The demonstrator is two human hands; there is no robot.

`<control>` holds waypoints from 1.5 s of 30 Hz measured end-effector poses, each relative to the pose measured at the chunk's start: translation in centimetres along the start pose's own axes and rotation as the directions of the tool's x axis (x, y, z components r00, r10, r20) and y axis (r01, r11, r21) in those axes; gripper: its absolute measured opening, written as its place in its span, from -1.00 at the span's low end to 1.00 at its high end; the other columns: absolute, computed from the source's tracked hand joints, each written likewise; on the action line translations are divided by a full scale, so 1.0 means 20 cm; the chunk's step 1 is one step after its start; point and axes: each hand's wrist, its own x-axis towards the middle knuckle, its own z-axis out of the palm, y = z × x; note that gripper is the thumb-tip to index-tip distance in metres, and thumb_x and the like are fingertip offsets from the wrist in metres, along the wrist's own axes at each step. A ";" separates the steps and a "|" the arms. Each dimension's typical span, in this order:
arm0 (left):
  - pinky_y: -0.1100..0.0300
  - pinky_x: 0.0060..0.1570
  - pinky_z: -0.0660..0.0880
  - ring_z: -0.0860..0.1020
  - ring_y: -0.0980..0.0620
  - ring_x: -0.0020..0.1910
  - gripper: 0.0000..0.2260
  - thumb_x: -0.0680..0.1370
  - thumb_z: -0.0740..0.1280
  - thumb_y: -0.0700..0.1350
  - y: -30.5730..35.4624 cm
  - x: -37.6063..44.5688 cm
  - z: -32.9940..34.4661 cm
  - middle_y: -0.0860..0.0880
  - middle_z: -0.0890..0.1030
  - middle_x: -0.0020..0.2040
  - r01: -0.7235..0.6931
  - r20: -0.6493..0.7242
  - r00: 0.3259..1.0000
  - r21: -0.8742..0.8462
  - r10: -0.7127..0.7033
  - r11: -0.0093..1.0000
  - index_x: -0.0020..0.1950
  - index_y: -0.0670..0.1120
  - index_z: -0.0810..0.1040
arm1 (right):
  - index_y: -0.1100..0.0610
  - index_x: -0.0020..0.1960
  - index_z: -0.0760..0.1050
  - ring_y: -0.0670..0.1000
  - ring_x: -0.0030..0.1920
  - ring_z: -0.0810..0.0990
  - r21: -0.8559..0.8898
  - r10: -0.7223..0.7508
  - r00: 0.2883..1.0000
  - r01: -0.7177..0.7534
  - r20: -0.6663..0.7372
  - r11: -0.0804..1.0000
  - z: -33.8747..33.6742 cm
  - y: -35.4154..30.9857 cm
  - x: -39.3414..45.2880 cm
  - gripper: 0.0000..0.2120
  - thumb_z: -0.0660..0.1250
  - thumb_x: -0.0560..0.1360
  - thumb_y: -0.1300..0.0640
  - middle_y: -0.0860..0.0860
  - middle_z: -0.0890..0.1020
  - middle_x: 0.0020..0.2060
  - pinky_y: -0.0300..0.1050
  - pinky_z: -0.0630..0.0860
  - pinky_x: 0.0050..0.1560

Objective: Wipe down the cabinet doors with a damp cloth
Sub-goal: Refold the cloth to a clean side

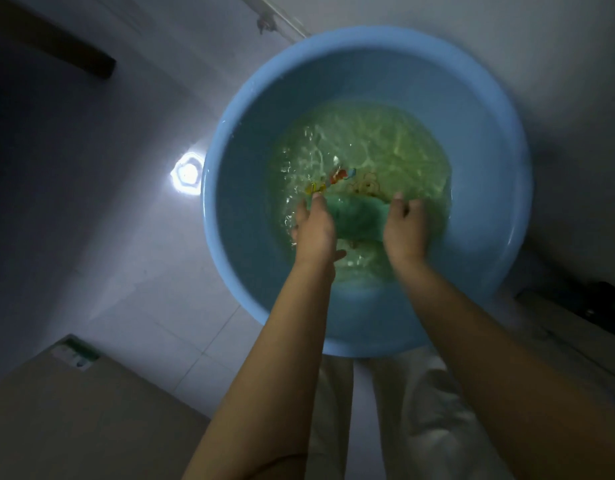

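Blue basin [500,161] on a pale tiled floor [133,237], w/ shallow water [385,140] that looks greenish over the bottom. Both hands are down in the water, near side of the basin. Green cloth [356,216] lies underwater right between them, bunched into a band running left to right. Left hand [314,230] is at the cloth's left end, fingers over it and reaching fwd, thumb sticking out toward the person; whether it really grips the cloth I can't tell. Right hand [404,228] is at the cloth's right end, fingers curled down around that end, holding it. Just beyond the cloth, a colourful cartoon print [347,180] shows on the basin bottom. Water ripples around the left hand. Light trousers [403,410] below the basin, cardboard box [74,410] lower left, bright lamp glare [186,173] on the floor beside the basin's left rim.
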 end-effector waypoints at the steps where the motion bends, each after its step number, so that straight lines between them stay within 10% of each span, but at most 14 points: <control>1: -0.03 -0.08 0.56 0.40 -0.15 0.31 -0.54 0.62 0.06 0.17 0.00 -0.01 0.01 -0.05 0.28 0.46 0.029 0.034 0.999 0.003 -0.030 1.000 0.50 0.10 0.21 | 0.15 -0.02 0.42 0.06 -0.16 0.46 0.054 0.009 0.997 -0.013 0.079 0.998 -0.01 -0.02 -0.06 -0.74 0.07 0.66 0.01 0.02 0.48 -0.27 -0.16 0.25 -0.22; 6: 0.12 -0.07 0.52 0.58 -0.08 0.06 -0.56 0.63 0.09 0.17 0.06 -0.04 0.03 -0.06 0.59 0.09 0.001 0.100 0.995 0.005 -0.001 1.000 0.30 -0.08 0.49 | -0.04 -0.26 0.51 -0.16 -0.23 0.58 0.312 -0.089 0.959 0.000 0.270 0.950 -0.08 -0.13 -0.28 -0.73 0.22 0.60 0.03 -0.15 0.61 -0.36 -0.25 0.46 -0.15; 12: 0.14 -0.20 0.45 0.55 -0.04 -0.26 -0.53 0.59 0.21 0.14 0.07 -0.12 0.04 -0.07 0.57 -0.29 -0.069 0.077 0.995 -0.018 0.070 0.997 -0.45 -0.05 0.51 | -0.03 -0.18 0.38 -0.16 -0.19 0.47 0.437 -0.111 0.994 0.089 0.023 0.895 -0.04 -0.16 -0.24 -0.83 0.24 0.59 0.06 -0.12 0.49 -0.23 -0.25 0.39 -0.12; 18: 0.16 -0.16 0.44 0.51 0.05 -0.26 -0.61 0.67 0.06 -0.01 0.09 -0.17 0.11 -0.01 0.53 -0.28 -0.235 0.007 0.972 0.036 0.235 0.971 -0.33 -0.04 0.41 | 0.05 0.01 0.57 0.07 0.02 0.64 0.561 0.057 0.965 -0.196 0.256 0.804 0.07 -0.20 -0.21 -0.73 0.21 0.56 -0.11 0.07 0.66 -0.01 0.14 0.53 0.17; 22: -0.05 0.32 0.31 0.44 0.03 0.12 -0.64 0.67 0.00 0.03 0.07 -0.17 0.11 -0.02 0.49 0.06 -0.370 -0.064 0.922 0.138 0.381 0.919 -0.16 0.03 0.52 | 0.02 0.00 0.57 0.09 -0.03 0.66 0.597 -0.001 0.936 -0.223 0.351 0.771 0.09 -0.19 -0.26 -0.64 0.21 0.46 -0.22 0.05 0.69 -0.10 0.17 0.55 0.10; 29: 0.13 0.44 0.21 0.37 0.14 0.34 -0.55 0.66 -0.11 0.16 0.05 -0.16 0.08 0.05 0.42 0.31 -0.464 0.152 0.876 0.003 0.458 0.886 0.45 0.08 0.34 | 0.12 0.02 0.53 0.04 0.05 0.64 0.579 -0.067 0.968 -0.088 0.241 0.810 0.10 -0.17 -0.28 -0.77 0.15 0.62 0.04 0.08 0.67 -0.01 0.01 0.53 0.10; 34: 0.00 0.31 0.40 0.59 0.07 0.13 -0.46 0.63 -0.08 0.20 0.04 -0.15 0.06 0.00 0.68 0.06 -0.418 0.266 0.880 0.035 0.394 0.908 -0.01 0.04 0.68 | 0.11 0.13 0.59 -0.10 0.01 0.64 0.420 -0.063 0.989 0.002 0.132 0.908 0.05 -0.20 -0.28 -0.68 0.17 0.61 -0.06 0.00 0.69 -0.03 -0.18 0.54 0.03; 41: 0.11 0.08 0.50 0.62 -0.03 -0.03 -0.50 0.67 -0.01 0.07 0.05 -0.17 0.05 -0.13 0.69 -0.09 -0.386 0.253 0.890 -0.031 0.380 0.922 -0.08 -0.11 0.67 | 0.17 -0.07 0.65 -0.08 -0.14 0.65 0.281 -0.189 0.973 0.147 0.130 0.949 0.03 -0.26 -0.26 -0.62 0.15 0.63 -0.03 0.03 0.68 -0.23 -0.26 0.52 -0.14; 45: 0.22 -0.32 0.37 0.41 0.18 -0.47 -0.46 0.67 0.07 0.00 0.08 -0.18 0.04 0.12 0.44 -0.51 -0.354 0.149 0.918 -0.106 0.366 0.929 -0.52 0.02 0.44 | 0.07 -0.23 0.59 -0.23 -0.28 0.60 0.341 -0.201 0.966 0.135 0.165 0.930 0.03 -0.28 -0.28 -0.65 0.16 0.63 0.01 -0.09 0.64 -0.33 -0.38 0.47 -0.25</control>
